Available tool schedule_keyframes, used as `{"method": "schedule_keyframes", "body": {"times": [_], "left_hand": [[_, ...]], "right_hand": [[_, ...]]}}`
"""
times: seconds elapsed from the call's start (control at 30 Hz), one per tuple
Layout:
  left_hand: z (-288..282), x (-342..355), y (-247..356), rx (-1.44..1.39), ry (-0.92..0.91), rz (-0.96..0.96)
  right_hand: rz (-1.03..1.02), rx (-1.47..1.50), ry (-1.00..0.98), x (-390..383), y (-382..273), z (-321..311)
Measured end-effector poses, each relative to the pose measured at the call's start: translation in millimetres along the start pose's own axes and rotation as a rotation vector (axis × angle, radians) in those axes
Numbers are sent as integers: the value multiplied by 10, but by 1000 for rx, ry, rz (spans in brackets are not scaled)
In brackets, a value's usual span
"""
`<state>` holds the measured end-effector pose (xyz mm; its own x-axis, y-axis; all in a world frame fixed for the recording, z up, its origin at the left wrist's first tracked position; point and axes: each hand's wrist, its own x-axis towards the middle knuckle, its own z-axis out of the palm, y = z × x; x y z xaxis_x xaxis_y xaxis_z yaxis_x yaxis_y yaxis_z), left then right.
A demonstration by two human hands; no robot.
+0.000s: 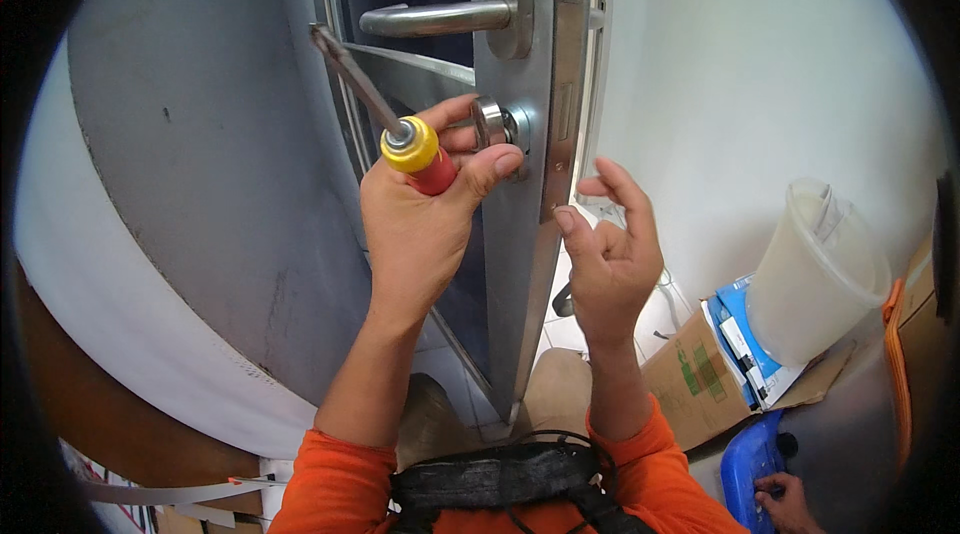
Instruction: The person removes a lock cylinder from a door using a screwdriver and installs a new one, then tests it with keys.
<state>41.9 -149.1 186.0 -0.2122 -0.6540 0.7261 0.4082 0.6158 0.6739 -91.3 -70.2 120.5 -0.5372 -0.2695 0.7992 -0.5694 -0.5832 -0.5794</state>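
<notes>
My left hand [420, 224] is closed around a screwdriver with a red and yellow handle [425, 159], its metal shaft pointing up and to the left. The fingers and thumb of that same hand also reach round a round metal lock cover [488, 122]. This cover stands slightly off the door, with a shiny metal part [516, 129] behind it. To the right of the door's edge plate [563, 104], my right hand [615, 264] is raised with bent fingers and the thumb apart from them. I see nothing held in it.
Above the lock cover is a metal lever handle [440, 20] on the grey door [515, 334]. At right, a translucent bucket [810, 274] stands on a cardboard box [690, 384]. Another person's hand [785, 504] touches a blue plastic object [748, 464] at lower right.
</notes>
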Motion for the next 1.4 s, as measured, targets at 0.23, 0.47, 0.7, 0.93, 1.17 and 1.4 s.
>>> {"method": "schedule_keyframes", "body": {"times": [0.23, 0.47, 0.7, 0.93, 1.17, 1.4], "left_hand": [[46, -30, -19, 124, -23, 52], [120, -82, -94, 149, 73, 103], [-66, -1, -22, 117, -49, -8], [-30, 83, 128, 222, -78, -45], [37, 125, 166, 283, -141, -33], [-173, -128, -224, 111, 52, 115]], "right_hand": [[145, 288, -209, 108, 165, 34], [137, 316, -315, 194, 208, -16], [229, 624, -453, 385, 326, 18], [381, 595, -786, 581, 462, -34], [342, 581, -739, 560, 429, -59], [589, 770, -261, 452, 1020, -171]]}}
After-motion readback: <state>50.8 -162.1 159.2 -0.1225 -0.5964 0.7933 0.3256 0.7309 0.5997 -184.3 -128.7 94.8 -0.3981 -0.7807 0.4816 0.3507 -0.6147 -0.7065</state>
